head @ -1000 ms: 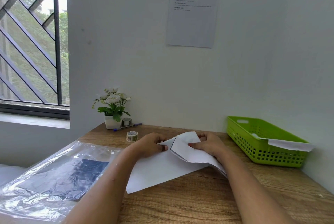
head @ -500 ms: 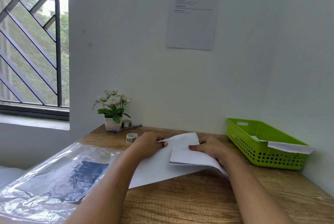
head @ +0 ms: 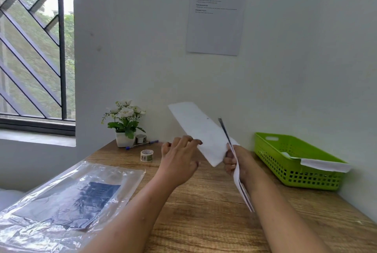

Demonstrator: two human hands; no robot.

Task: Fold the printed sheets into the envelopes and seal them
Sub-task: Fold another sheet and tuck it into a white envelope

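Note:
My right hand (head: 234, 160) grips a white envelope (head: 242, 189) above the wooden table (head: 204, 212). The envelope is seen edge-on, with a dark line along its top edge. A folded white sheet (head: 200, 128) is raised in the air, slanting up to the left, and its lower corner sits at my right hand's fingers. My left hand (head: 179, 156) is beside the sheet, its fingertips touching the sheet's lower left edge and its thumb apart from the paper. I cannot tell whether the sheet's end is inside the envelope.
A green basket (head: 295, 175) stands at the right wall with a white paper (head: 324, 166) over its rim. A clear plastic bag (head: 71, 197) with dark contents lies at the left. At the back are a tape roll (head: 146, 155), a pen (head: 142, 144) and a flower pot (head: 124, 124).
The papers were flat on the table under both hands. Now both are lifted off it: the sheet tilted up, the envelope turned edge-on in my right hand. My left hand has loosened.

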